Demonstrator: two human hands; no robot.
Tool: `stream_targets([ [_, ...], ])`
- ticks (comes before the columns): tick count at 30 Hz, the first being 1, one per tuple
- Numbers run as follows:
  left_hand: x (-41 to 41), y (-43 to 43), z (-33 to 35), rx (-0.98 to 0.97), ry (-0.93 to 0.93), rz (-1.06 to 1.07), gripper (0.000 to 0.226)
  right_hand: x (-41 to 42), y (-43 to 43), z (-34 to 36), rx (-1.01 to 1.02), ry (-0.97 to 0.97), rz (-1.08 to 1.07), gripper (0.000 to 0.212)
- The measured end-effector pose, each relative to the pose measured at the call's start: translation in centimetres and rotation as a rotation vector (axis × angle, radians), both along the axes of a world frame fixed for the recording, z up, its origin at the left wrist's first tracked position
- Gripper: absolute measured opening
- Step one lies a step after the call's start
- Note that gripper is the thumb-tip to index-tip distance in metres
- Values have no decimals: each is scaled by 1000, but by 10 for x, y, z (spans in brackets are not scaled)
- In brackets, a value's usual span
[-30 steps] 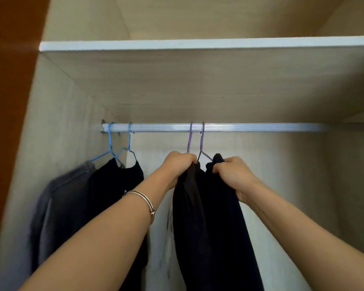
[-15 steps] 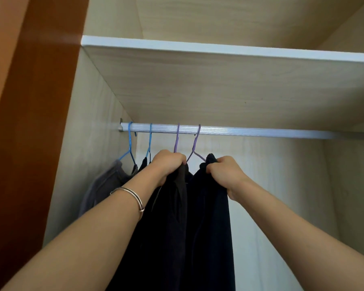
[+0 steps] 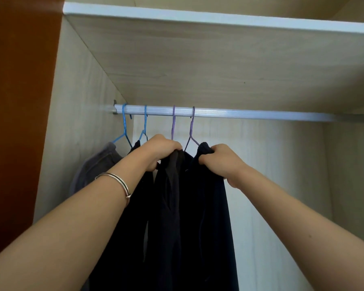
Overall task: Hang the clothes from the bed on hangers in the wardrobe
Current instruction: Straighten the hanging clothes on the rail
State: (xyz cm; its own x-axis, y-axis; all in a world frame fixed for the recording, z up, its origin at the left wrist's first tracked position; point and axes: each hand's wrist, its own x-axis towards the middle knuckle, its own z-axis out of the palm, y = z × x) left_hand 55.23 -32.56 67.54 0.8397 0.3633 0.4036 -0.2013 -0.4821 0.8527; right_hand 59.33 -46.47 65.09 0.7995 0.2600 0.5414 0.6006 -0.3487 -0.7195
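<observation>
clothes (image 3: pixel 198 206) hang straight down (fingers (image 3: pixel 209 158) gripping tops).

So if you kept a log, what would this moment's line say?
left hand: grips black garment | right hand: grips navy garment | purple hangers: hooked on rail

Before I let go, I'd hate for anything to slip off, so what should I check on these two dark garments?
1. Left purple hanger hooked over the rail: ok.
2. Right purple hanger hooked over the rail: ok.
3. Left hand grips the brownish-black garment at its top: ok.
4. Right hand grips the navy garment at its top: ok.
5. Both garments seated on the hanger shoulders: cannot tell, the hands cover them.
6. Free rail to the right: ok.
</observation>
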Motion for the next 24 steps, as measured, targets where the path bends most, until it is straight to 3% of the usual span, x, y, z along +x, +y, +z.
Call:
stream_targets([
  [4, -11, -8, -6, 1, 30, -46, 36, -10, -8, -11, 66, 71, 122, 18],
  [7, -23, -14, -28, -67, -45, -102, 72, -14, -15, -34, 158, -32, 118, 20],
  [9, -32, -20, -59, -8, -149, -65, 85, -17, -21, -64, 228, -105, 123, 17],
  [12, -39, -32, -135, 96, -306, 19, 67, -25, -26, -132, 323, -82, 122, 23],
  [17, -41, -35, -276, -101, -94, 78, 28, -32, -25, -244, 459, 169, 92, 4],
  [19, -41, -32, -315, -156, -27, 102, 22, -30, -21, -271, 418, 213, 92, 12],
  [21, -43, -25, -345, -180, 24, 111, 23, -29, -13, -291, 303, 220, 86, 4],
  [24, -47, -15, -377, -141, 187, 99, 29, -29, -8, -326, 159, 263, 28, 19],
])
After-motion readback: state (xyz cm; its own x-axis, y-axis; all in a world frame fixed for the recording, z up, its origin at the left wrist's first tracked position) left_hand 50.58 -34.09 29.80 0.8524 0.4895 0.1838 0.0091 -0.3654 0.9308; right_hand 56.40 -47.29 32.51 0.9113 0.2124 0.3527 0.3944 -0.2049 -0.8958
